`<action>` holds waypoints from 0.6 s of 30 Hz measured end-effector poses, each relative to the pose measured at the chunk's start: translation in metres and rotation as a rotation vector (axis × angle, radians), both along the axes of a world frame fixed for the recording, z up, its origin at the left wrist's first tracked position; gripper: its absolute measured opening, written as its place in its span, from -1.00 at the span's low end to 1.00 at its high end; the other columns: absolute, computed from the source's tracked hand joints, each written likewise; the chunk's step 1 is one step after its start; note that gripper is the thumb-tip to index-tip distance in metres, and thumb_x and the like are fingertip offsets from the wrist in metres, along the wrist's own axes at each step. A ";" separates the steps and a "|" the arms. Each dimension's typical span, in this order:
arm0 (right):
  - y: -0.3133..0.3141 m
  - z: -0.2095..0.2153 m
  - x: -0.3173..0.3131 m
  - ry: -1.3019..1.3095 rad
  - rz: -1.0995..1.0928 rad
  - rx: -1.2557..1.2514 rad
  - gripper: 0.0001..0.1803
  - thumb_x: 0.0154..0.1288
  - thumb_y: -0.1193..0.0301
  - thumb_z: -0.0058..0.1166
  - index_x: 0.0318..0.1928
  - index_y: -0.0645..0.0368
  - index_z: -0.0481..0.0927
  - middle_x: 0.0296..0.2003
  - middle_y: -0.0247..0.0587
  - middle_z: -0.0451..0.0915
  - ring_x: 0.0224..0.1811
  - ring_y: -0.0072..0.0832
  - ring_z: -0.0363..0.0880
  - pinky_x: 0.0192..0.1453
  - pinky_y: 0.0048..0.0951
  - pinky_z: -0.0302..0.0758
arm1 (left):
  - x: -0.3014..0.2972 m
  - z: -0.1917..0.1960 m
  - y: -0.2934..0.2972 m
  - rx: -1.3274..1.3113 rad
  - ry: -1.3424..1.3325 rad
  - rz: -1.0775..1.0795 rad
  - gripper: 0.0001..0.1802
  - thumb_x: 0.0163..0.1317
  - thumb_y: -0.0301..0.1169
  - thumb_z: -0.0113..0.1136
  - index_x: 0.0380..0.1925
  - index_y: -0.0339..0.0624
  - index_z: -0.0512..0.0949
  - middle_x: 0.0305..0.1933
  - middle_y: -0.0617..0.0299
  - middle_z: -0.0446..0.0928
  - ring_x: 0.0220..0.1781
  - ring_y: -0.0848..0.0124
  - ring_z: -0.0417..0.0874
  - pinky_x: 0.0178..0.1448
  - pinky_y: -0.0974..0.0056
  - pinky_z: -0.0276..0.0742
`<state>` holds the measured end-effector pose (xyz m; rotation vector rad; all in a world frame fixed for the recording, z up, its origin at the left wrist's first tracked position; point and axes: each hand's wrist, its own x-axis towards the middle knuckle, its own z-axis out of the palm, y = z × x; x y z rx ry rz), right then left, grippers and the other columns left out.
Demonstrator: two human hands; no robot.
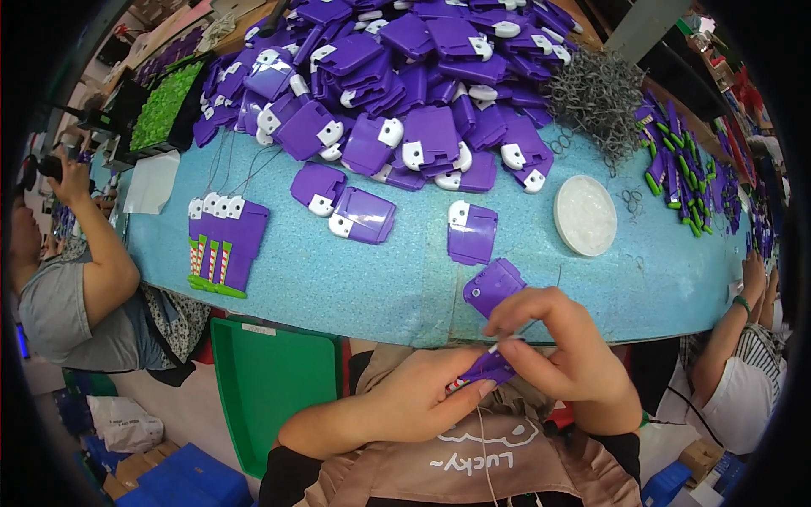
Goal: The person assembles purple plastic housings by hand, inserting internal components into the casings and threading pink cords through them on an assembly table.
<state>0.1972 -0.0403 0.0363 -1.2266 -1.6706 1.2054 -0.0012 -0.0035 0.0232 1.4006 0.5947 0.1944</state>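
Note:
My left hand is closed round a small purple plastic part with a red-and-white striped strip, held in front of my apron. Over the part's upper end is my right hand, its thumb and forefinger bent together in a pinch. What sits in that pinch is too small to tell; a thin dark piece shows beside the fingertips. A pale cord runs down from the part across the apron. Just beyond my hands lies a loose purple shell, with a purple-and-white shell behind it.
A large heap of purple-and-white shells covers the far table. Grey metal rings are piled beside it. A white round dish and purple-green parts are right; assembled pieces left. A green tray stands below the edge. People sit both sides.

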 end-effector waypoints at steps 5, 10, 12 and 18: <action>-0.014 -0.027 -0.024 1.043 -0.268 -0.278 -0.70 0.20 0.49 -0.03 -0.05 0.27 0.33 -0.09 0.06 0.43 -0.01 -0.27 0.42 0.07 -0.29 0.34 | -0.001 -0.006 -0.002 0.145 -0.017 0.051 -0.74 0.17 -0.39 0.06 -0.17 -0.30 0.42 -0.40 -0.02 0.48 -0.41 0.09 0.53 -0.36 0.18 0.40; -0.021 -0.016 -0.022 -0.919 -0.070 0.276 -0.37 -0.07 0.22 0.23 0.03 0.20 0.36 -0.01 -0.03 0.42 -0.01 -0.03 0.41 0.13 -0.26 0.26 | -0.023 -0.003 -0.002 -0.177 -0.183 0.509 -0.76 0.29 -0.44 -0.05 -0.08 -0.30 0.37 -0.21 0.24 0.54 -0.36 0.61 0.50 -0.27 0.46 0.47; -0.045 -0.041 -0.015 -0.917 0.023 0.458 -0.40 -0.12 0.23 0.25 -0.01 0.13 0.42 -0.12 -0.17 0.51 -0.10 -0.19 0.47 0.06 -0.32 0.30 | -0.025 -0.004 0.005 -0.269 -0.261 0.575 -0.71 0.28 -0.48 -0.05 -0.01 -0.30 0.31 -0.19 0.20 0.53 -0.37 0.56 0.51 -0.26 0.44 0.48; -0.029 -0.017 -0.018 0.159 -0.451 0.027 -0.67 -0.08 0.62 0.17 -0.20 0.26 0.51 -0.41 -0.16 0.56 -0.27 -0.31 0.52 -0.09 -0.32 0.40 | -0.014 -0.011 -0.006 -0.121 -0.269 0.450 -0.60 0.23 -0.58 -0.15 0.10 -0.32 0.19 -0.05 0.11 0.46 -0.22 0.51 0.50 -0.12 0.38 0.44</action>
